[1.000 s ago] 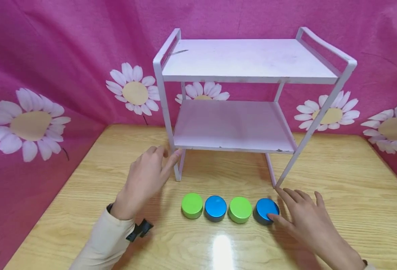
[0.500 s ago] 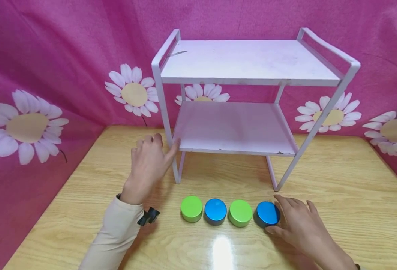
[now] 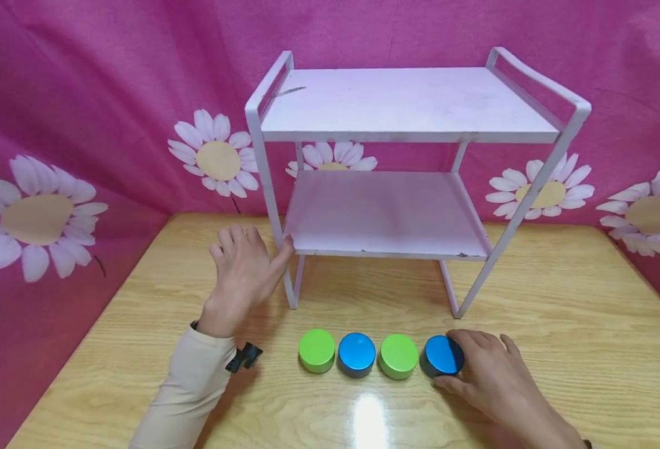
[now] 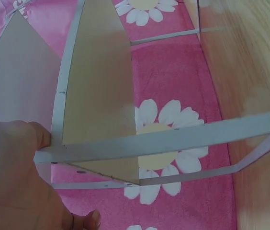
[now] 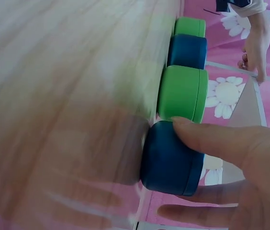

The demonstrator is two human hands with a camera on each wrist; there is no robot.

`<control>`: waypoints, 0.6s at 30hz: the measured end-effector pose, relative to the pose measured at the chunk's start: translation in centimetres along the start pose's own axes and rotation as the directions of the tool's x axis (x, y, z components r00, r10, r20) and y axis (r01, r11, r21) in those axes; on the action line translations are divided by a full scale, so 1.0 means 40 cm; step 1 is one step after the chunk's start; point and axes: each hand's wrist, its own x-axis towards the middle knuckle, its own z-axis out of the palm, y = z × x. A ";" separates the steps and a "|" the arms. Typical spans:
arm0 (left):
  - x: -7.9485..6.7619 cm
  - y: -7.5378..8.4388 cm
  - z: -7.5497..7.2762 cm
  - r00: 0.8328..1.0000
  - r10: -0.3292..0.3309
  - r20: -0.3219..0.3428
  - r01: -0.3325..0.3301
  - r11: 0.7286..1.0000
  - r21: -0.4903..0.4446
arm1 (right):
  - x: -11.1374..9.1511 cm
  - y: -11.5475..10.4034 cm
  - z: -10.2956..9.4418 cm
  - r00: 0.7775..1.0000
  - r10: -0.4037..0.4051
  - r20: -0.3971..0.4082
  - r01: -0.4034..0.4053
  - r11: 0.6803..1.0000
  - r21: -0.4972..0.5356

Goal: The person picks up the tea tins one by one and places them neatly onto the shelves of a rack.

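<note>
Four small round lidded tins stand in a row in the head view: a green tin, a blue tin, another green tin and, at the right end, a second blue tin. My right hand holds this end tin from the right, its thumb on one side and fingers on the other. The tin still stands on the table. My left hand is at the left front post of the white two-tier rack, thumb touching it near the lower shelf. Its other fingers are loosely bent, holding nothing.
The rack stands behind the tins, with raised side rails on its upper shelf. A wooden table lies beneath everything. Pink flowered cloth hangs close behind and at both sides.
My right thumb and fingers have come around the end blue tin, from touching its top to holding its sides. The left hand has risen slightly along the post, its fingers spreading.
</note>
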 end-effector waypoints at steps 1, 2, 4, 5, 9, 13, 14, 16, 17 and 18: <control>0.000 -0.001 0.000 1.000 -0.002 0.008 0.002 1.000 -0.006 | 0.000 -0.001 0.000 1.000 -0.002 -0.007 0.002 1.000 0.000; 0.000 -0.001 -0.001 1.000 -0.003 0.015 0.003 1.000 -0.008 | 0.001 -0.002 0.000 1.000 -0.002 -0.012 0.002 1.000 0.001; 0.001 -0.001 -0.001 1.000 -0.003 0.026 0.004 1.000 -0.009 | 0.001 -0.003 0.000 1.000 -0.001 -0.016 0.001 1.000 0.000; 0.001 0.000 -0.001 1.000 -0.003 0.029 0.003 1.000 -0.010 | 0.001 -0.002 0.000 1.000 -0.001 -0.017 0.001 1.000 0.000; 0.003 0.003 -0.003 0.999 -0.003 0.035 0.004 1.000 -0.018 | 0.003 -0.001 -0.001 1.000 -0.005 -0.023 0.005 1.000 -0.001; 0.004 0.004 -0.004 0.999 -0.007 0.039 0.008 1.000 -0.028 | 0.007 0.000 0.001 0.999 -0.016 -0.037 0.017 1.000 0.009; 0.003 0.004 -0.004 0.999 -0.009 0.044 0.010 1.000 -0.028 | 0.008 0.000 0.001 0.999 -0.013 -0.030 0.014 1.000 0.012; 0.002 0.004 -0.003 0.999 -0.012 0.051 0.013 0.999 -0.031 | 0.008 -0.001 0.002 1.000 -0.006 -0.013 0.006 1.000 0.018; 0.003 0.004 -0.002 0.999 -0.013 0.053 0.014 0.999 -0.034 | 0.009 -0.001 0.002 1.000 -0.001 0.000 0.001 1.000 0.022; 0.003 0.004 -0.002 0.999 -0.013 0.052 0.015 0.999 -0.037 | 0.010 0.000 0.002 1.000 0.006 0.008 -0.006 1.000 0.023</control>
